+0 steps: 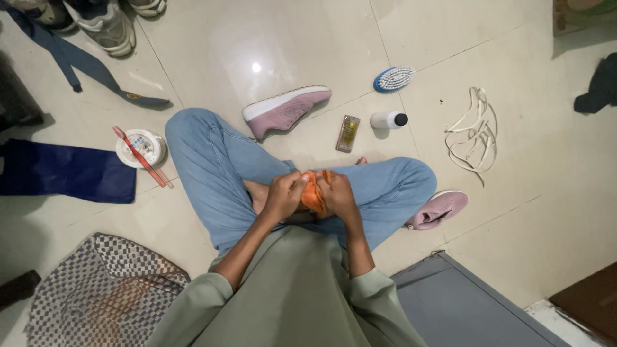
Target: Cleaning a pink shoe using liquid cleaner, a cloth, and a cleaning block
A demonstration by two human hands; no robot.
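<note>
I sit cross-legged on a pale tiled floor in blue jeans. My left hand [283, 196] and my right hand [337, 195] are both closed on a small orange cloth [313, 193], bunched between them over my lap. A pink shoe with a white sole [286, 109] lies on its side just beyond my left knee. A second pink shoe [439, 210] rests against my right knee.
Beyond my knees lie a blue scrub brush [394, 78], a small white bottle with a black cap [389, 119], a flat brown packet [348, 133] and loose white laces [473, 132]. At left: a round tub with a red toothbrush [141, 149], a blue cloth [64, 172], a checkered bag [106, 292].
</note>
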